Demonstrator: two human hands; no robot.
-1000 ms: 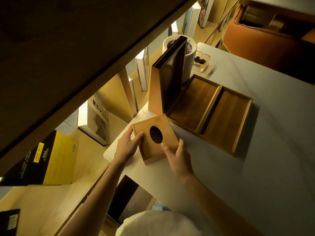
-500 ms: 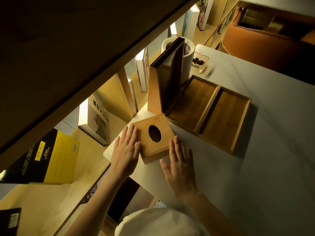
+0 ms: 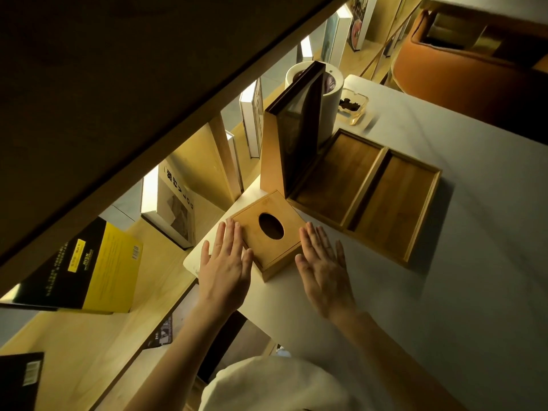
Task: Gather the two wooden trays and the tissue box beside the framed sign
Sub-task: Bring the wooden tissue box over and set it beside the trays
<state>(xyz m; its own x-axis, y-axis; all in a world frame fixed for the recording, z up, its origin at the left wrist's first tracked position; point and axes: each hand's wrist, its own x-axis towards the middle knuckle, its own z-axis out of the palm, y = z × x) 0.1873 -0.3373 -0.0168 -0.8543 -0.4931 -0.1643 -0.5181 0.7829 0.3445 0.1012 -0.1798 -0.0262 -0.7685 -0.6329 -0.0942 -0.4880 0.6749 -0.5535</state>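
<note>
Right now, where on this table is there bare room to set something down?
Bare tabletop lies right of the trays and near the right hand. The far-left edge is crowded: tissue box, framed sign, white cylinder, glass dish.

My left hand [image 3: 225, 268] lay flat and open, palm down, fingers [image 3: 229, 237] straight and close together, pointing away from me. My right hand [image 3: 323, 265] lay the same way a little apart from it, palm down, fingers [image 3: 314, 243] stretched out and slightly spread, thumb held out to the inner side. Neither hand gripped anything. Both bare forearms reached forward from below, the left angled inward, the right angled in from the other side. In the dim light, I think both palms rested on the surface.
</note>
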